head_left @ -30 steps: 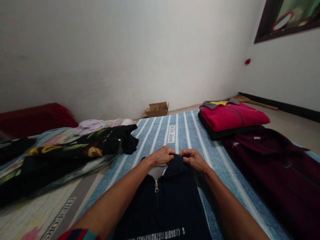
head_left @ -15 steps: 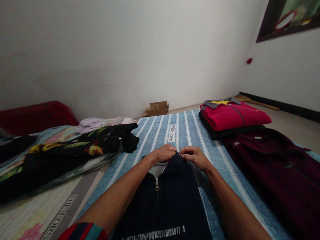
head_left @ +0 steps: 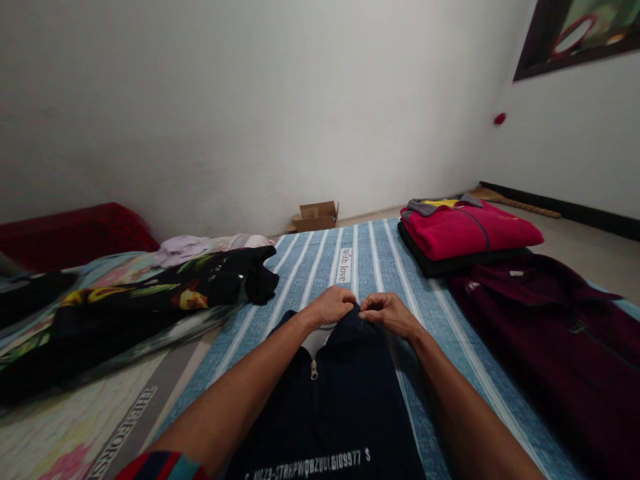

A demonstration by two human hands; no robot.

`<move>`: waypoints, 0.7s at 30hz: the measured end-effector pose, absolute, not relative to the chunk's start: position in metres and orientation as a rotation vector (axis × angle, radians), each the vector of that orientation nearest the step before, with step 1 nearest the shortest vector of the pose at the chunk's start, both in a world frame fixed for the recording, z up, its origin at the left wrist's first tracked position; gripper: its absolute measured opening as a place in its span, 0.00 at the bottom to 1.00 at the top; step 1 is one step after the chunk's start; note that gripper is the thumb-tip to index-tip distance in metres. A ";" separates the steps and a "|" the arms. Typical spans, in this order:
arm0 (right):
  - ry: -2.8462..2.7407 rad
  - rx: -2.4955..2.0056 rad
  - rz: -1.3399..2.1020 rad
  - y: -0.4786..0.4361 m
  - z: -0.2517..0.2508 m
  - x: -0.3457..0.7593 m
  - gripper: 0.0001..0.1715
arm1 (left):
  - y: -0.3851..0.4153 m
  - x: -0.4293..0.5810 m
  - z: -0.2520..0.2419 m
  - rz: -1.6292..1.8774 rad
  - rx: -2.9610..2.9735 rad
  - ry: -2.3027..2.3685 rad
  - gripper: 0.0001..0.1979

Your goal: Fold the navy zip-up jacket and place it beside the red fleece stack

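A dark navy zip top (head_left: 340, 407) with white lettering lies flat on a blue striped sheet (head_left: 310, 267) in front of me. My left hand (head_left: 333, 305) and my right hand (head_left: 386, 311) are both closed on its collar at the far end, knuckles almost touching. The zip pull shows just below my left hand, with a white lining at the open neck.
A maroon jacket (head_left: 560, 333) lies spread at the right. Behind it sits a folded stack topped by a red fleece (head_left: 467, 230). A black patterned garment (head_left: 150, 300) is heaped at the left, a red cushion (head_left: 75, 230) behind. A small cardboard box (head_left: 316, 216) stands by the wall.
Both hands have shifted slightly away from me along the sheet, still pinching the collar. Nothing else has moved.
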State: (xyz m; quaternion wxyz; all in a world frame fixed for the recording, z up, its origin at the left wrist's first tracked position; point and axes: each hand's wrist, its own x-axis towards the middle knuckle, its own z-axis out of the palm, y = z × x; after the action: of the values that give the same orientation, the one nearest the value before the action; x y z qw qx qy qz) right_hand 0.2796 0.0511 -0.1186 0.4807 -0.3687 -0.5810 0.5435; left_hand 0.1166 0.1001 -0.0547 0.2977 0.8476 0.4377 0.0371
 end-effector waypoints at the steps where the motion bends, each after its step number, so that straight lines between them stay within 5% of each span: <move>1: -1.408 -0.889 1.331 0.051 -0.119 0.280 0.13 | 0.098 0.116 -0.054 0.134 2.284 1.258 0.10; 4: -1.385 -0.865 1.352 0.052 -0.120 0.280 0.13 | 0.085 0.114 -0.050 0.284 2.299 1.561 0.09; 9: -1.384 -0.842 1.341 0.053 -0.123 0.280 0.14 | 0.055 0.111 -0.042 0.264 2.168 1.524 0.22; 15: -1.446 -0.874 1.317 0.052 -0.121 0.281 0.14 | 0.041 0.109 -0.052 0.339 1.587 1.289 0.09; 21: -1.626 -0.941 1.279 0.054 -0.108 0.283 0.21 | 0.043 0.108 -0.061 0.501 1.445 1.156 0.07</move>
State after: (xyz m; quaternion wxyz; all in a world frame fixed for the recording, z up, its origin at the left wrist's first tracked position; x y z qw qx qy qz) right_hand 0.2827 0.0536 -0.1083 0.4209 -0.3757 -0.6488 0.5106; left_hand 0.1079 0.0428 -0.0607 0.5747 0.6170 0.4934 0.2137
